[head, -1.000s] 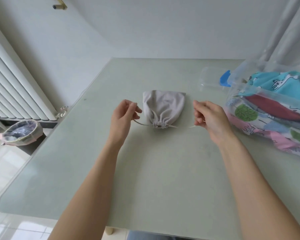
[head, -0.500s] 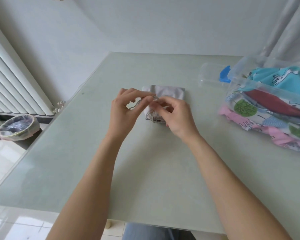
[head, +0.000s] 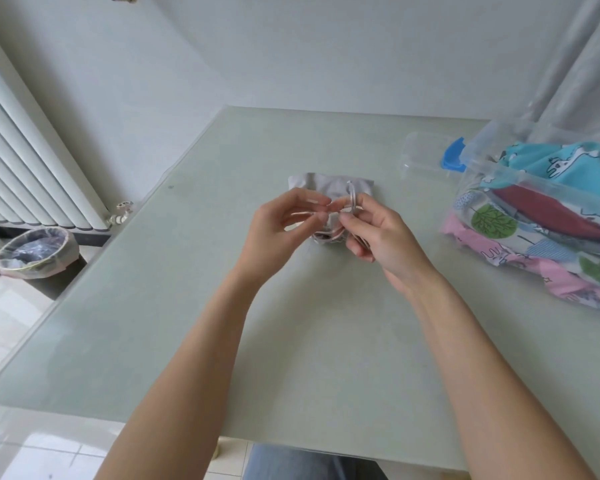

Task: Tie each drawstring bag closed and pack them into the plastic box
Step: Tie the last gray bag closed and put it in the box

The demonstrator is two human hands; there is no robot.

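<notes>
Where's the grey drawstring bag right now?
In the head view, the grey drawstring bag lies mid-table, just behind both hands, left of the plastic box.

Soft, even daylight fills the room, brightest at the curtain (head: 575,57) on the right. The glass-topped table (head: 222,306) carries a pale sheen and only faint shadows beneath the forearms. Wide-angle distortion bends the radiator (head: 25,161) and table edges. The fingers (head: 312,202) are slightly motion-blurred; overall detail is soft.
</notes>
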